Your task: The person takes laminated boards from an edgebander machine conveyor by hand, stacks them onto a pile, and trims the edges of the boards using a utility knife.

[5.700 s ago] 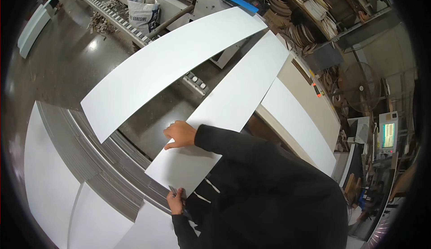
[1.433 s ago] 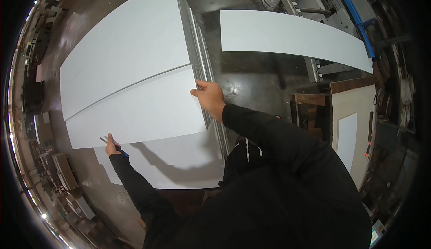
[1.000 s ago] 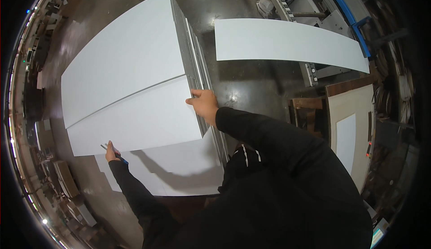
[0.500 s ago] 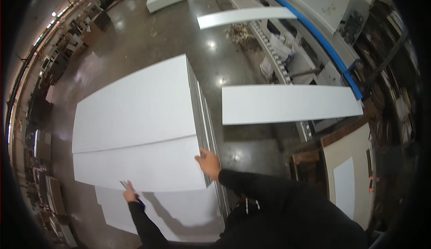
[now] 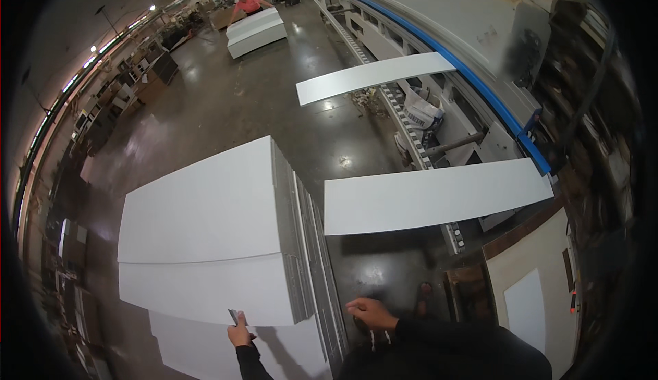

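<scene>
A tall stack of white panels (image 5: 199,209) stands in front of me, with its layered edges showing on the right side. The nearest top panel (image 5: 205,289) lies across the stack. My left hand (image 5: 240,333) rests at that panel's near edge, closed on a small dark tool (image 5: 234,315). My right hand (image 5: 371,313) hovers to the right of the stack over the dark floor. It touches nothing and its fingers are loosely bent. Both sleeves are black.
A long white panel (image 5: 432,196) lies on a roller conveyor (image 5: 404,130) to the right, and a second panel (image 5: 373,77) lies farther along. A grey machine with a blue edge (image 5: 480,85) runs behind them. Far off, a person in a red shirt (image 5: 250,2) stands by another white stack (image 5: 257,30).
My right hand has come off the top panel's corner and moved right, clear of the stack. My left hand stays at the near edge. The view has tilted up toward the hall.
</scene>
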Tool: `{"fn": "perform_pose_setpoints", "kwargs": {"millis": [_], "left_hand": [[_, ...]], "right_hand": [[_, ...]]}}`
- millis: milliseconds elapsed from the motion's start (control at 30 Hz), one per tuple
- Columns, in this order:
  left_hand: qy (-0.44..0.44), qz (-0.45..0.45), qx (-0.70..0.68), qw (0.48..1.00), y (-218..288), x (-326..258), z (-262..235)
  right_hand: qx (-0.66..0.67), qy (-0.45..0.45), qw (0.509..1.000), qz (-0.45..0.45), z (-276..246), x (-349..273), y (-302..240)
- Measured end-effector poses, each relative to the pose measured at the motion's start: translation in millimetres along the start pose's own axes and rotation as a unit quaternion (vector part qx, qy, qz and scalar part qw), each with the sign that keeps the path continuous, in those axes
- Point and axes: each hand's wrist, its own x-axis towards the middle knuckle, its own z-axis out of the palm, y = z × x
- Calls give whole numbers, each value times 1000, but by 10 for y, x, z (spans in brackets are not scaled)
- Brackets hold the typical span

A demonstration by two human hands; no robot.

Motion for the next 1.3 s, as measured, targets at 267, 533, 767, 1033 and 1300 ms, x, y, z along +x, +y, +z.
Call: {"fn": "perform_pose_setpoints", "kwargs": {"millis": [267, 533, 767, 1033, 1300], "left_hand": [[-206, -8, 56, 977, 236, -891, 742], [-333, -159, -58, 928, 389, -2403, 2221], [-343, -182, -160, 908, 504, -2378, 4307], [-313, -202, -269, 888, 1056, -2340, 4962], [-373, -157, -197, 893, 794, -2557, 4668]], "right_hand": [[-63, 135, 983, -111, -2213, -362, -31], [-288, 530, 787, -132, -5919, -705, 929], [-445, 623, 623, 158, -8521, -1242, 1676], [-398, 605, 662, 193, -8472, -1200, 1407], [83, 535, 838, 64, -9348, -2340, 2881]]}}
